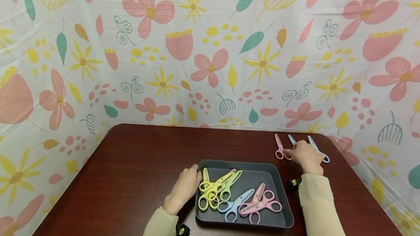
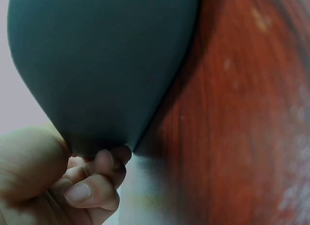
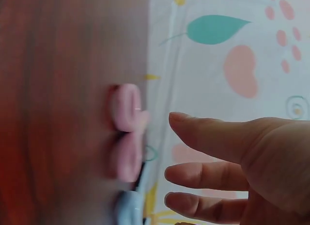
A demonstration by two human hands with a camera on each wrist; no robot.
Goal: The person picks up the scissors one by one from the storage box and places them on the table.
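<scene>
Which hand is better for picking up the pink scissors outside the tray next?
Probably the right hand: its fingers are open and close to those pink scissors. The left hand is farther away, gripping the edge of the tray.

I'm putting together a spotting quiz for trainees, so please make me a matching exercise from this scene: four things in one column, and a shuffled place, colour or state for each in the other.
Column one
1. Left hand
2. Right hand
3. Yellow scissors
4. Table

Column two
A. Inside the tray, toward its left side
B. Reddish brown
C. Holding the tray's edge
D. At the scissors lying outside the tray

Right pairs: 1-C, 2-D, 3-A, 4-B
</scene>
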